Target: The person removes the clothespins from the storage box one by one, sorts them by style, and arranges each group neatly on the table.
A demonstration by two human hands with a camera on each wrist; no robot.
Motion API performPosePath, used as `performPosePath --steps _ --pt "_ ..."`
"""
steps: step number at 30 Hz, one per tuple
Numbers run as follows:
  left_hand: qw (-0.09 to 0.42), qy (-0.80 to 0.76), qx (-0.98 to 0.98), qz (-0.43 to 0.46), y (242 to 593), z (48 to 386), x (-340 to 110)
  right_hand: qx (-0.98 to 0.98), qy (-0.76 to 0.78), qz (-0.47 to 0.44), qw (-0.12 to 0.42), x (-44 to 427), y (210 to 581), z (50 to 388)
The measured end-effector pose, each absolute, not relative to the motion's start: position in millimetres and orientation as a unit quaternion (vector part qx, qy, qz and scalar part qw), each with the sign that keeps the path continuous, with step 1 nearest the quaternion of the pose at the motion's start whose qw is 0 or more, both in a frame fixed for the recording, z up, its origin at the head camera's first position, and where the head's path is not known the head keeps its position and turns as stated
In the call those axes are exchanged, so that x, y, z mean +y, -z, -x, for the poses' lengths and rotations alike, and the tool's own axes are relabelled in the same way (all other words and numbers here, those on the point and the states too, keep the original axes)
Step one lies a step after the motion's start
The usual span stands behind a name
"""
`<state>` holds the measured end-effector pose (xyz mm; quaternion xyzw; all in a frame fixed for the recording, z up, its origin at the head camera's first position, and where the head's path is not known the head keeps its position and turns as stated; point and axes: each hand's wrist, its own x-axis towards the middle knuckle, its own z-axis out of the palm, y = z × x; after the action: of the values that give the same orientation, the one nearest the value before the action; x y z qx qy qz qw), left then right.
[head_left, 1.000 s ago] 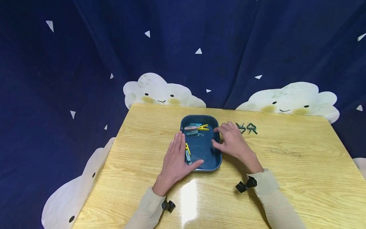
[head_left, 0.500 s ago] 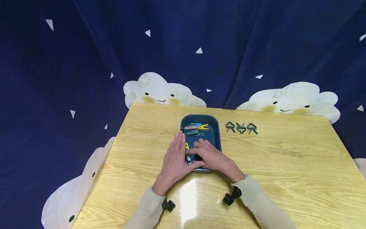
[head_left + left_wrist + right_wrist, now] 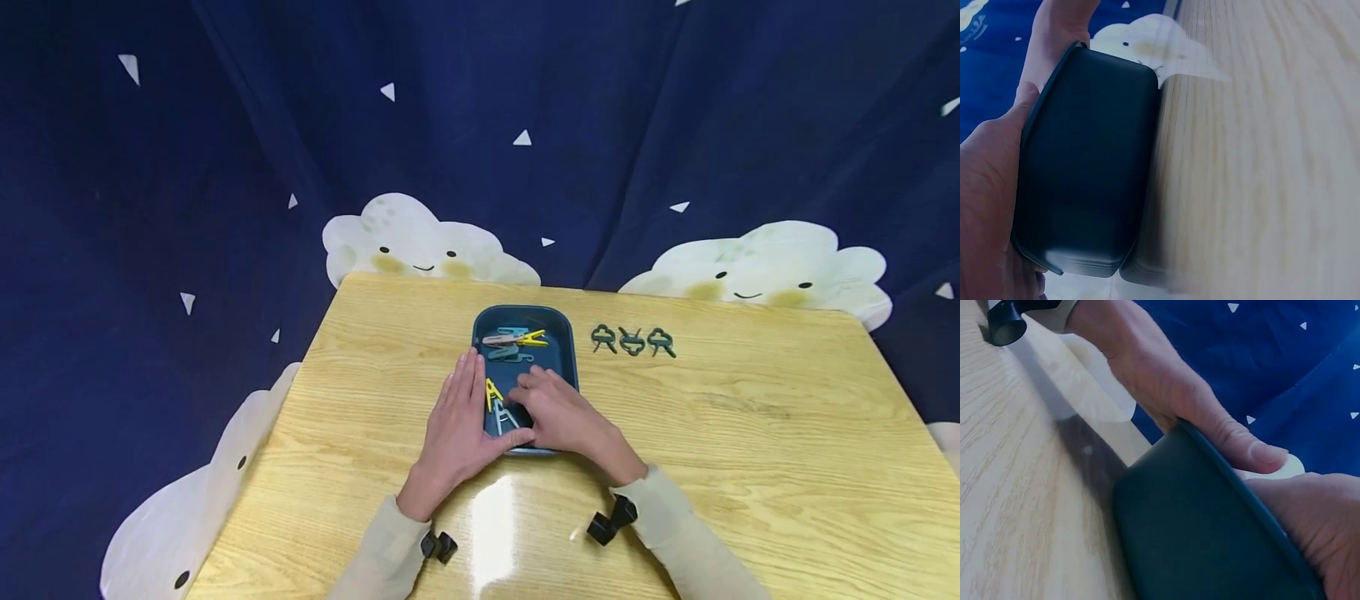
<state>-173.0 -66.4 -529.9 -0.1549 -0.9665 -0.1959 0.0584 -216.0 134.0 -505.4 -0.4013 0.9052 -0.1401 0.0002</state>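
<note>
A dark blue tray holds a yellow clip and a pale blue clip at its left side. My left hand lies along the tray's left rim, fingers straight, thumb across the near corner; the left wrist view shows this hand against the tray. Inside the tray, my right hand has bent fingers beside the pale blue clip, fingertips partly hidden. The tray's outer wall hides the right fingers in the right wrist view.
Pink, yellow and bluish clips lie together in the tray's far part. Three dark green clips form a row on the wooden table, right of the tray. A dark blue curtain hangs behind the table.
My right hand came from the tray's right rim down into its near part. The pale blue clip has turned and shows spread legs. My left hand has stayed in place.
</note>
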Motion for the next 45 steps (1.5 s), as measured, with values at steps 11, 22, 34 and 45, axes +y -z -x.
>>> performPosePath --steps 11,22,34,45 --pt "0.058 0.193 -0.967 0.154 528 171 -70 0.913 0.107 0.393 -0.012 128 515 213" --pt "0.066 0.202 -0.964 0.157 531 172 -68 0.901 0.124 0.415 -0.023 131 516 216" --pt "0.059 0.197 -0.967 0.151 531 173 -67 0.919 0.11 0.373 -0.061 130 518 215" --pt "0.075 0.213 -0.961 0.158 530 173 -67 0.932 0.066 0.353 -0.049 129 515 216"
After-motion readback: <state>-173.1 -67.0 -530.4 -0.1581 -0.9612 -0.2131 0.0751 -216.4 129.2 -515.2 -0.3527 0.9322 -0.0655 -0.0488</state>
